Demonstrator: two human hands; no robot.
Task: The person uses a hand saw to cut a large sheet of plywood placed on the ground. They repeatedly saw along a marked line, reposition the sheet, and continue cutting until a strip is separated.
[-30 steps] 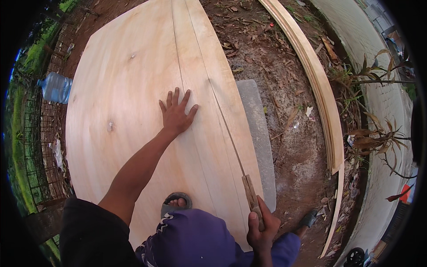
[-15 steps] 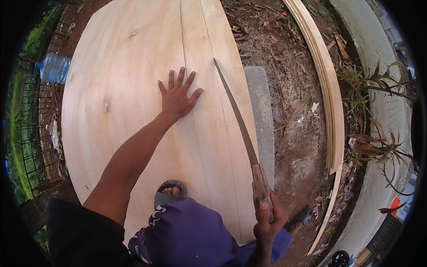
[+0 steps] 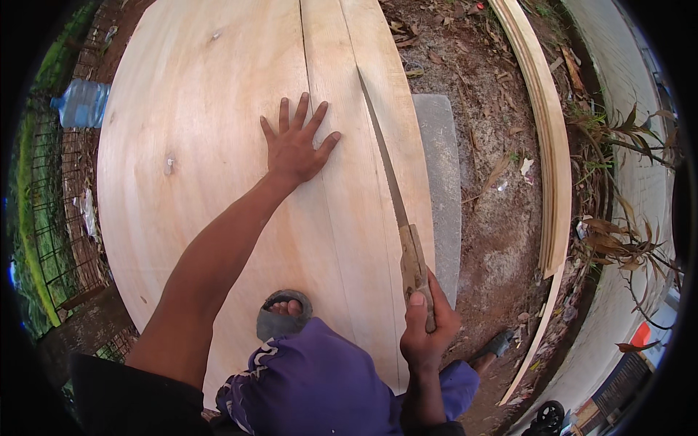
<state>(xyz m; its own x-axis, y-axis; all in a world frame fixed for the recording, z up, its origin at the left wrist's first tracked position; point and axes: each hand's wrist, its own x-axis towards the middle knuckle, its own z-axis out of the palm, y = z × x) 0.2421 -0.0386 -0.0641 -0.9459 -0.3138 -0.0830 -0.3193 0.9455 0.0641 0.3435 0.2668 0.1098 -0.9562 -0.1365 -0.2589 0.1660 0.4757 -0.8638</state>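
A large pale plywood sheet (image 3: 218, 145) spreads out below me, with thin lengthwise lines on its right part. My left hand (image 3: 297, 149) lies flat on it, fingers spread, beside one of those lines. Wrapped round the wooden handle of a handsaw (image 3: 387, 171) is my right hand (image 3: 429, 328), thumb on top. The saw's long toothed blade points away from me, its tip meeting the line nearer the sheet's right edge. My sandalled foot (image 3: 285, 312) rests on the sheet near me.
A grey slab (image 3: 445, 196) shows under the sheet's right edge. Farther right, stacked plywood strips (image 3: 549, 160) lie on leaf-strewn soil beside a pale wall (image 3: 611, 51) and a dry-leaved plant (image 3: 614, 240). At left are a blue water bottle (image 3: 83, 104) and wire fencing.
My right hand has pushed the saw forward and slightly left over the sheet. The left hand stays flat on the plywood; the whole view has shifted a little.
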